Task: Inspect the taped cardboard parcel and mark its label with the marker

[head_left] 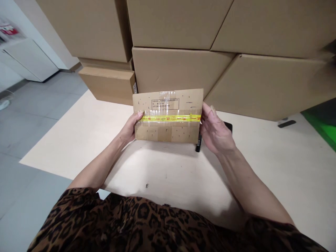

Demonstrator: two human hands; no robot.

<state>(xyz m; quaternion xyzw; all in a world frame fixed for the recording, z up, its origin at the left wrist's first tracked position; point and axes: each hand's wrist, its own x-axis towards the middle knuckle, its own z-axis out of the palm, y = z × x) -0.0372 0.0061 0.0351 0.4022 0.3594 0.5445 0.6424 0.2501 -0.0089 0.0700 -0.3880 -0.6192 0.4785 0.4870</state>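
A small flat cardboard parcel (168,131) is held up over the pale table (162,175). A yellow tape strip runs across its middle and a printed label sits near its top. My left hand (130,126) grips its left edge, thumb on the tape. My right hand (215,130) holds its right edge with fingers curled round it. Behind the right hand lie a black marker (198,144) and a dark phone-like object (229,126) on the table.
Large cardboard boxes (181,66) are stacked along the table's far side, with a flat one (109,84) at the left. A small black object (286,123) lies far right. Grey floor and a white cabinet (28,59) are at the left. A green surface (324,126) shows at right.
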